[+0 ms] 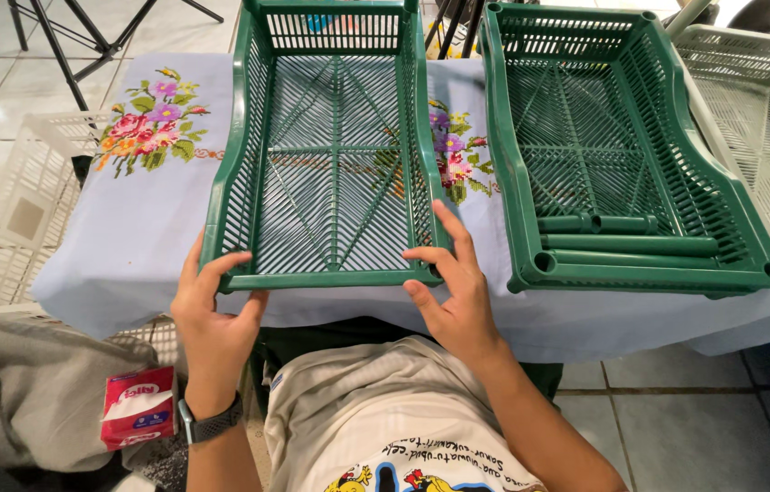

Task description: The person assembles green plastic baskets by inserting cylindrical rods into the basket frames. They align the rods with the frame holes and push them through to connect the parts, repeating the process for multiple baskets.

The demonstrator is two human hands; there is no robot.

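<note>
Now, held tray: a dark green slatted plastic tray lies flat on the desk, its near rim at the desk's front edge, just above the person's lap.
Left hand: the left hand has its grip pinching the near left corner of the green tray, fingers curled over the rim, thumb beneath; a dark watch sits on that wrist.
Right hand: the right hand has its grip pinching the near right corner of the same tray, index finger stretched up along the side wall, thumb pressed on the front rim.
Desk cover: a pale blue cloth with embroidered flowers, showing left of the green tray and through its slats.
Second tray: another green tray stands just right of the held tray, apart from it, with green tubes lying in its near end.
Pale tray: a cream tray lies right of the second tray, touching it.
White basket: a white lattice basket sits left of the held tray, below desk level.
Packet: a red and white packet lies on grey fabric, left of the left wrist.
</note>
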